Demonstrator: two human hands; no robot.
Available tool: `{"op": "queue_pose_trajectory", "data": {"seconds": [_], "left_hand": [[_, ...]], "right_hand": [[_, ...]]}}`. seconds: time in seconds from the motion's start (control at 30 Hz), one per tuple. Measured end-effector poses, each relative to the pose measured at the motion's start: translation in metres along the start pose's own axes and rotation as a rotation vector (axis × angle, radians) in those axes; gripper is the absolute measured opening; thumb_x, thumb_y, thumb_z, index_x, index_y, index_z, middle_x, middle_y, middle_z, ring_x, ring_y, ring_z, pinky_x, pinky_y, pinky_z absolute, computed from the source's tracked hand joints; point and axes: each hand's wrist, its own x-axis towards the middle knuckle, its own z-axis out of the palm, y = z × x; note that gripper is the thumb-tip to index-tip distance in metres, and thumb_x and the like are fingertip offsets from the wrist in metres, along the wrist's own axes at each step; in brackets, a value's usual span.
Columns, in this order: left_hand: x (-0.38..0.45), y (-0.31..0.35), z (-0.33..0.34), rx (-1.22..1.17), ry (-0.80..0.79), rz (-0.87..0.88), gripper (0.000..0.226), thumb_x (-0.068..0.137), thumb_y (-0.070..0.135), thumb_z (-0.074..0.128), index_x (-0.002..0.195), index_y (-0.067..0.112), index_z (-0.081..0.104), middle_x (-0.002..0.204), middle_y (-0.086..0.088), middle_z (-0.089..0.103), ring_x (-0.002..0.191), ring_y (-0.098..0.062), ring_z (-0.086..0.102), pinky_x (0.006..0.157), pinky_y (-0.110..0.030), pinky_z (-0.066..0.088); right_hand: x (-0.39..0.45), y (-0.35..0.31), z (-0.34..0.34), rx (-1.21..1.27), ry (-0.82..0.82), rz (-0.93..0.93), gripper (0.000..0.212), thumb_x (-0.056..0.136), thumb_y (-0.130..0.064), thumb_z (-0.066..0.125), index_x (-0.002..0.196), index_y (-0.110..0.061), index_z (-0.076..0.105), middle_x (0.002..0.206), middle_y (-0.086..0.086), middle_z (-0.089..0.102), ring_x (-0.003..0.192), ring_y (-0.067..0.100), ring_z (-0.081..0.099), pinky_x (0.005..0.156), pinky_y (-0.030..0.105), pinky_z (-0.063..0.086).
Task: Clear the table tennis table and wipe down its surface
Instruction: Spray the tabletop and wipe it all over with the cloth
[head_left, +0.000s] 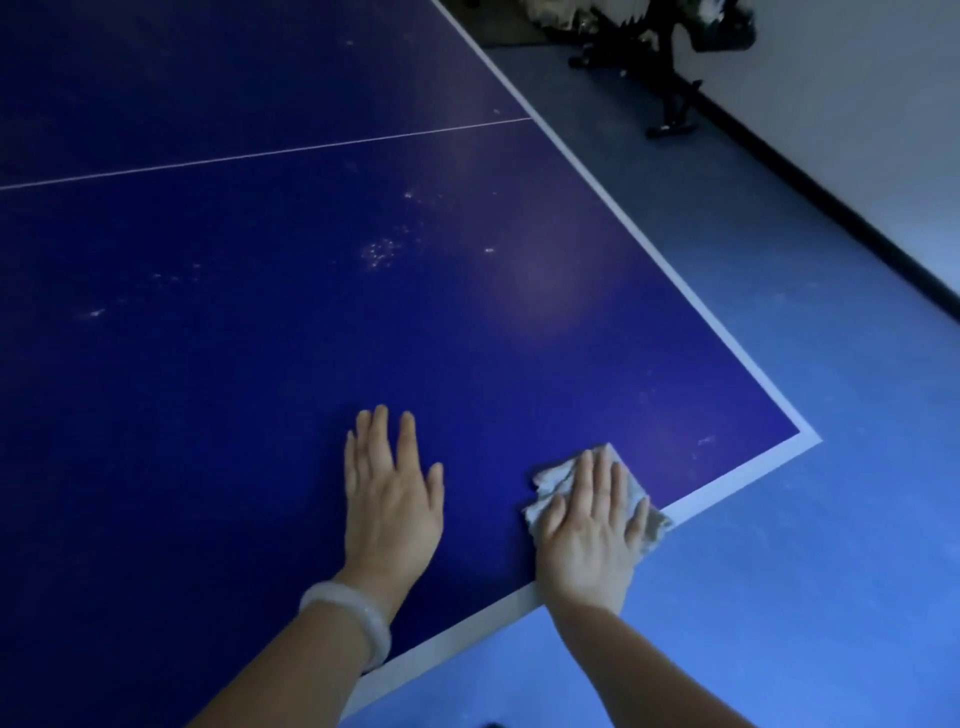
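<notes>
My right hand presses the crumpled grey cloth flat under straight fingers on the dark-blue table tennis table; my left hand lies flat, holding nothing.

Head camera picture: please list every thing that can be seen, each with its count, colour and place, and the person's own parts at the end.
table: one, dark blue with white edge lines, fills the left and middle.
white marks: several small patches, whitish, on the table top past the hands.
cloth: one, grey-white, flat on the table near its right corner.
floor: one, blue, right and bottom.
wall: one, white with a dark baseboard, top right.
black stand: one, black, on the floor by the wall; what it is cannot be told.
bracelet: one, pale, on the left wrist.
left hand: one, flat on the bare table.
right hand: one, flat, pressing on the cloth.
</notes>
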Motion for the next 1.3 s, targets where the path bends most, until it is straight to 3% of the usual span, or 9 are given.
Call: {"op": "queue_pose_trajectory", "data": {"seconds": [0.17,0.43,0.53,0.63,0.7,0.87,1.0,1.1,1.3], "left_hand": [[0.035,0.065,0.038,0.092,-0.065,-0.219,0.071,0.098,0.054,0.018,0.155,0.013,0.006,0.162,-0.018,0.000,0.149,-0.035,-0.006,0.119,-0.055,-0.003],[0.034,0.073,0.046,0.187,-0.060,-0.264,0.071,0.097,0.051,0.017,0.155,0.011,0.015,0.160,-0.021,0.010,0.149,-0.036,0.003,0.120,-0.057,0.002],[0.034,0.075,0.044,0.172,-0.030,-0.257,0.068,0.098,0.047,0.025,0.153,0.007,0.024,0.157,-0.024,0.019,0.148,-0.039,0.011,0.119,-0.059,0.007],[0.035,0.075,0.046,0.191,-0.014,-0.259,0.066,0.098,0.044,0.031,0.151,0.005,0.027,0.155,-0.026,0.023,0.147,-0.040,0.014,0.118,-0.060,0.009],[0.035,0.075,0.047,0.199,-0.023,-0.263,0.066,0.098,0.045,0.029,0.151,0.006,0.027,0.156,-0.025,0.023,0.147,-0.040,0.013,0.118,-0.059,0.009],[0.034,0.073,0.049,0.195,0.013,-0.250,0.066,0.097,0.044,0.029,0.150,0.005,0.029,0.155,-0.027,0.023,0.146,-0.041,0.014,0.118,-0.060,0.008],[0.034,0.073,0.051,0.200,0.008,-0.264,0.066,0.098,0.045,0.027,0.151,0.006,0.026,0.156,-0.024,0.019,0.147,-0.039,0.011,0.119,-0.058,0.007],[0.034,0.073,0.052,0.189,0.027,-0.257,0.064,0.098,0.043,0.032,0.150,0.005,0.029,0.154,-0.026,0.023,0.146,-0.041,0.015,0.118,-0.060,0.009],[0.035,0.075,0.050,0.210,0.008,-0.274,0.062,0.101,0.043,0.028,0.149,0.004,0.031,0.154,-0.027,0.026,0.145,-0.041,0.018,0.117,-0.062,0.012]], "right_hand": [[0.007,0.012,-0.003,-0.028,-0.056,-0.131,0.061,0.096,-0.037,0.025,0.152,-0.015,0.033,0.162,0.002,0.022,0.150,0.018,0.018,0.119,0.050,0.013],[0.075,0.107,-0.023,-0.067,-0.140,-0.551,0.058,0.098,-0.040,0.033,0.151,-0.018,0.036,0.161,-0.002,0.025,0.149,0.017,0.022,0.117,0.051,0.019],[0.138,0.158,-0.032,-0.075,-0.106,-0.415,0.060,0.095,-0.038,0.030,0.148,-0.013,0.041,0.158,0.001,0.030,0.145,0.022,0.032,0.117,0.050,0.018],[0.191,0.179,-0.029,-0.048,-0.161,-0.023,0.057,0.101,-0.035,0.027,0.156,-0.020,0.021,0.164,-0.002,0.013,0.151,0.016,0.010,0.122,0.048,0.005],[0.199,0.155,-0.021,-0.043,-0.161,0.097,0.059,0.102,-0.034,0.028,0.157,-0.021,0.014,0.165,-0.003,0.005,0.152,0.014,0.002,0.122,0.048,0.001],[0.140,0.080,-0.010,-0.068,-0.166,-0.407,0.060,0.102,-0.044,0.020,0.157,-0.020,0.017,0.165,-0.002,0.007,0.152,0.017,0.002,0.123,0.048,0.001],[0.120,0.103,-0.016,-0.069,-0.194,-0.586,0.058,0.103,-0.044,0.026,0.156,-0.021,0.023,0.164,-0.004,0.014,0.152,0.015,0.008,0.121,0.048,0.007],[0.148,0.147,-0.026,-0.109,-0.171,-0.430,0.057,0.099,-0.040,0.032,0.153,-0.020,0.031,0.162,-0.004,0.021,0.150,0.015,0.018,0.120,0.050,0.015],[0.223,0.179,-0.032,-0.032,-0.197,0.196,0.058,0.101,-0.036,0.026,0.157,-0.026,0.013,0.165,-0.007,0.005,0.151,0.012,0.002,0.121,0.051,0.000]]}}
